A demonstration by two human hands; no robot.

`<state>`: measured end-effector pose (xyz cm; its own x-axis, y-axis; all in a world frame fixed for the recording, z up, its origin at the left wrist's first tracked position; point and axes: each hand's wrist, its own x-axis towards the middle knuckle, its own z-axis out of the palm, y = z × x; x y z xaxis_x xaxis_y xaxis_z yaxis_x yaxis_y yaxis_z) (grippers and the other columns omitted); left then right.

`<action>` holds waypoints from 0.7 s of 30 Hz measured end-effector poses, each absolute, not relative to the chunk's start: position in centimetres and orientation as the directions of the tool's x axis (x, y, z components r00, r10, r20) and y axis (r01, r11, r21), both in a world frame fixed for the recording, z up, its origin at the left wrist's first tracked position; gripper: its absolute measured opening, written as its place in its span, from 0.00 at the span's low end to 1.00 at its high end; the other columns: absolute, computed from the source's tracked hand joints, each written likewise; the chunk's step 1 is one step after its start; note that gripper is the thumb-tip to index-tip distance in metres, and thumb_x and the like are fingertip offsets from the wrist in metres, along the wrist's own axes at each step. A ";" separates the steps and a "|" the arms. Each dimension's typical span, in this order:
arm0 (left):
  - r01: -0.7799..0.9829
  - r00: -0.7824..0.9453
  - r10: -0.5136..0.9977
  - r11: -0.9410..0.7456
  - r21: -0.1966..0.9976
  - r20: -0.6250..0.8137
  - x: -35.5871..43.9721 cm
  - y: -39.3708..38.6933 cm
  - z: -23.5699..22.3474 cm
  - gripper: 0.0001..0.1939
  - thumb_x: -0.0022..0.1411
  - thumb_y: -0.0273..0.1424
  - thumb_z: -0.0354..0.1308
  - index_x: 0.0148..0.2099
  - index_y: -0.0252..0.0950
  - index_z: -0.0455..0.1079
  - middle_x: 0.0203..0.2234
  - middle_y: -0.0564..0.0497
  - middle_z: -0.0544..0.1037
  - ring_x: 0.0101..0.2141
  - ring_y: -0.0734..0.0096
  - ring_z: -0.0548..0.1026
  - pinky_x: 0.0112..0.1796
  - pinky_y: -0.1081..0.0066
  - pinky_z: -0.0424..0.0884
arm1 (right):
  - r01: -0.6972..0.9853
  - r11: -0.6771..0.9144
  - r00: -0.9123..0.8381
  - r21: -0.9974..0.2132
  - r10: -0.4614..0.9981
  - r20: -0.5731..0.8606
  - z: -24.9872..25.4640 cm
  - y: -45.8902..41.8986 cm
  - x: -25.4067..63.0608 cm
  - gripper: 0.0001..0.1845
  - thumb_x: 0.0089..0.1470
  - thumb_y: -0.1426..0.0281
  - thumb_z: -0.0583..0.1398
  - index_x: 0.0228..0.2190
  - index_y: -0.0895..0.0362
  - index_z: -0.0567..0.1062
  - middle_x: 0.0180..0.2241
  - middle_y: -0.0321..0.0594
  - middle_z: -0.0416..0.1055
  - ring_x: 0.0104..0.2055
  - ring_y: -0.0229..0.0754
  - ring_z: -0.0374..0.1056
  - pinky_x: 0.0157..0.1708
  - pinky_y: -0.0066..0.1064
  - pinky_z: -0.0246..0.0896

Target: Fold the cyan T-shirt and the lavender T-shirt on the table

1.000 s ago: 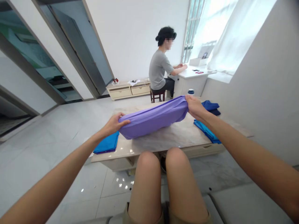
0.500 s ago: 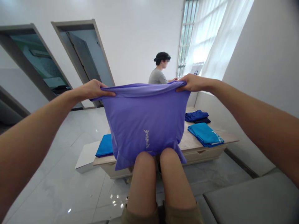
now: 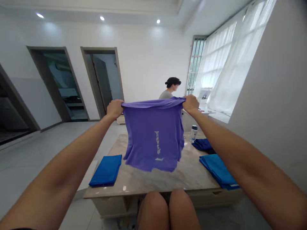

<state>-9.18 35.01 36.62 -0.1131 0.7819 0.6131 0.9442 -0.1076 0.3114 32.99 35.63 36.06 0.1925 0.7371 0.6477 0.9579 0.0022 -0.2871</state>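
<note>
Both hands raise a purple T-shirt (image 3: 153, 137) above the table, and it hangs down with white print on its front. My left hand (image 3: 114, 108) pinches one end of its top edge. My right hand (image 3: 191, 103) grips the other end. The shirt's lower edge hangs just above the pale marble table (image 3: 189, 179). A folded bright blue garment (image 3: 106, 171) lies on the table below my left hand. Below my right hand lie another folded blue garment (image 3: 218, 171) and a darker navy one (image 3: 203, 144).
A water bottle (image 3: 193, 133) stands at the far edge of the table. Behind the shirt, a seated person (image 3: 170, 91) in a grey top faces a white desk (image 3: 195, 118) under the curtained window. My knees are at the table's near edge.
The shirt has risen from bunched and low over the table to held high and hanging open. My hands have moved up and outward, and the view has tilted upward.
</note>
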 end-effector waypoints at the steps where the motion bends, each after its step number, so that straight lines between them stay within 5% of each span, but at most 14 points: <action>1: 0.942 -0.112 0.757 -0.126 0.311 0.644 -9.2 35.0 37.4 0.17 0.69 0.24 0.62 0.57 0.34 0.83 0.48 0.44 0.87 0.43 0.67 0.78 0.52 0.66 0.72 | 0.954 0.019 0.204 -0.300 0.691 0.693 36.9 36.0 33.5 0.21 0.66 0.73 0.58 0.55 0.56 0.85 0.56 0.55 0.75 0.53 0.55 0.75 0.54 0.45 0.71; 5: 0.922 -0.044 0.644 -0.267 0.279 0.764 -9.5 34.5 37.7 0.17 0.74 0.26 0.58 0.60 0.33 0.80 0.53 0.48 0.85 0.47 0.72 0.76 0.56 0.67 0.70 | 0.958 0.116 0.148 -0.261 0.580 0.801 37.1 36.2 36.1 0.21 0.69 0.69 0.57 0.56 0.58 0.84 0.54 0.50 0.73 0.53 0.51 0.71 0.53 0.40 0.68; 9: 0.886 0.104 0.595 -0.420 0.198 0.797 -10.1 34.2 32.8 0.17 0.69 0.23 0.59 0.55 0.33 0.82 0.50 0.48 0.86 0.49 0.64 0.79 0.57 0.66 0.73 | 0.972 0.182 0.011 -0.151 0.604 0.797 32.0 35.0 38.7 0.21 0.65 0.72 0.58 0.53 0.59 0.85 0.48 0.49 0.75 0.51 0.52 0.69 0.48 0.38 0.66; 14: 0.856 0.239 0.725 -0.471 0.212 0.646 -10.6 33.3 20.1 0.15 0.65 0.25 0.58 0.50 0.36 0.83 0.48 0.43 0.87 0.49 0.54 0.83 0.54 0.61 0.77 | 0.961 0.266 -0.152 -0.080 0.744 0.651 20.2 32.9 40.6 0.22 0.59 0.79 0.59 0.48 0.55 0.88 0.47 0.48 0.80 0.52 0.52 0.72 0.54 0.40 0.66; 21: 0.803 0.219 0.895 -0.392 0.449 0.390 -9.8 30.0 1.0 0.18 0.59 0.19 0.55 0.46 0.39 0.81 0.45 0.45 0.86 0.49 0.55 0.84 0.52 0.60 0.79 | 0.939 0.304 -0.239 -0.160 0.912 0.332 1.7 29.4 41.9 0.23 0.58 0.81 0.59 0.46 0.54 0.89 0.50 0.46 0.84 0.55 0.53 0.75 0.60 0.43 0.68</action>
<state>-9.84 29.99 0.99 0.2187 0.8946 0.3896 0.8028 -0.3920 0.4493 41.92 29.35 1.67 -0.2387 0.9124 0.3324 0.9392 0.3039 -0.1599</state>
